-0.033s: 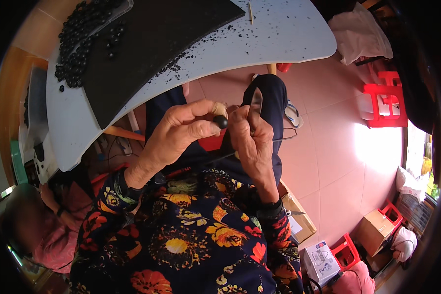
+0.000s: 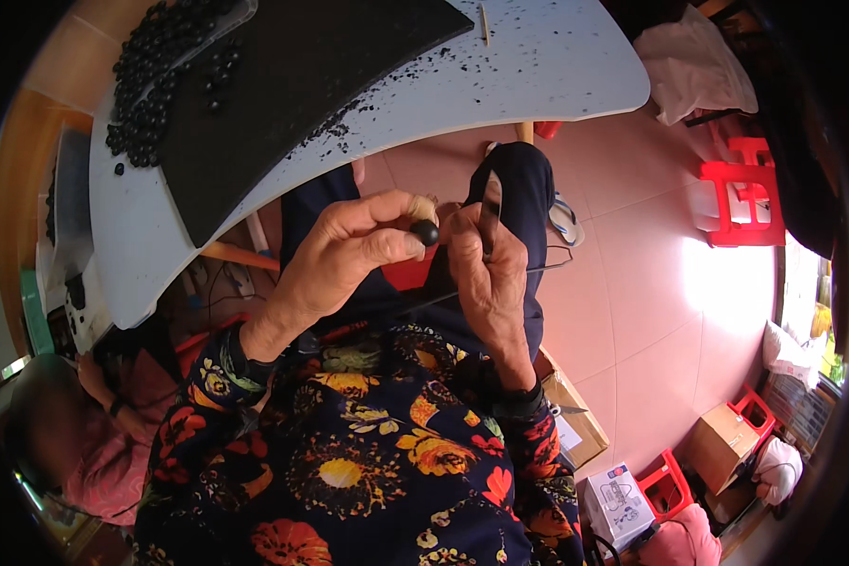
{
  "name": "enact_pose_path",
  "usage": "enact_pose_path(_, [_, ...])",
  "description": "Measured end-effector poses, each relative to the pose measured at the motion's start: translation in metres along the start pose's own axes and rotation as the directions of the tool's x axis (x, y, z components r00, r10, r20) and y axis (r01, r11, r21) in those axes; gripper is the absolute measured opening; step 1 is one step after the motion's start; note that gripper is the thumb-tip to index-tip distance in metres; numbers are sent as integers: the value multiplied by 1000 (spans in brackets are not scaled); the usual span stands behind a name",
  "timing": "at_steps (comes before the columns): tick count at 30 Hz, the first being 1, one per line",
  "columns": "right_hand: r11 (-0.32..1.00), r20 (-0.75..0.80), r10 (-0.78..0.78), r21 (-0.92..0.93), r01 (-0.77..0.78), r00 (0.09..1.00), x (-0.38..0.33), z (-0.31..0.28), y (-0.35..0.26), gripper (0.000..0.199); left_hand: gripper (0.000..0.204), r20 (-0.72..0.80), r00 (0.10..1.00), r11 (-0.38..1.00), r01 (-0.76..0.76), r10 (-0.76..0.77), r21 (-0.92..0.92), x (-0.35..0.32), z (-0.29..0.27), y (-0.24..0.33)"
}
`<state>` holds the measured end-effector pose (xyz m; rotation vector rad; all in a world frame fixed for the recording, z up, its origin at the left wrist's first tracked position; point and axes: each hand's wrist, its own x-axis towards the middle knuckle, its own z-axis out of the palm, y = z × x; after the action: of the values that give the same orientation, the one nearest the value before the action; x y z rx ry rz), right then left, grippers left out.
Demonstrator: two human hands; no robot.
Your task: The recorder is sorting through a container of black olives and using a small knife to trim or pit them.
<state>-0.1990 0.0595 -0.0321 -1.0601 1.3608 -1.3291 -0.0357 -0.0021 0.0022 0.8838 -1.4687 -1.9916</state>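
My left hand (image 2: 325,259) pinches a small, round black ball (image 2: 425,233) between thumb and forefinger, over my lap. A tan wrap (image 2: 419,207) covers the tip of that forefinger. Just to the right, my right hand (image 2: 491,278) is closed around a small knife whose short blade (image 2: 492,196) points up and away from me. Its handle is mostly hidden in the fist. A narrow gap separates the right thumb from the ball. Many similar black balls (image 2: 146,118) lie heaped at the far left of the table.
The pale table (image 2: 566,66) stands ahead, carrying a dark board (image 2: 274,94), black crumbs (image 2: 344,118) and a thin stick (image 2: 485,25). A seated person (image 2: 113,443) is at lower left. Red stools (image 2: 745,203) and cardboard boxes (image 2: 722,443) stand on the right.
My right hand and the knife have shifted very slightly to the right, away from the ball. My left hand keeps its pinch on the ball.
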Motion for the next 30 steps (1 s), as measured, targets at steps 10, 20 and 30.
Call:
enact_pose_path(10, [855,112,-276,-425,297,955,-3,9,1,18,19,-47,994,963,87,-102,-257,0,-1,-5])
enact_pose_path(20, [816,91,-307,-486,312,947,-4,13,-1,19,21,-24,991,958,119,-130,-262,0,-2,-4])
enact_pose_path(30, [969,-53,-84,-236,70,995,5,0,30,15,20,-109,994,996,-1,-9,-91,-1,9,5])
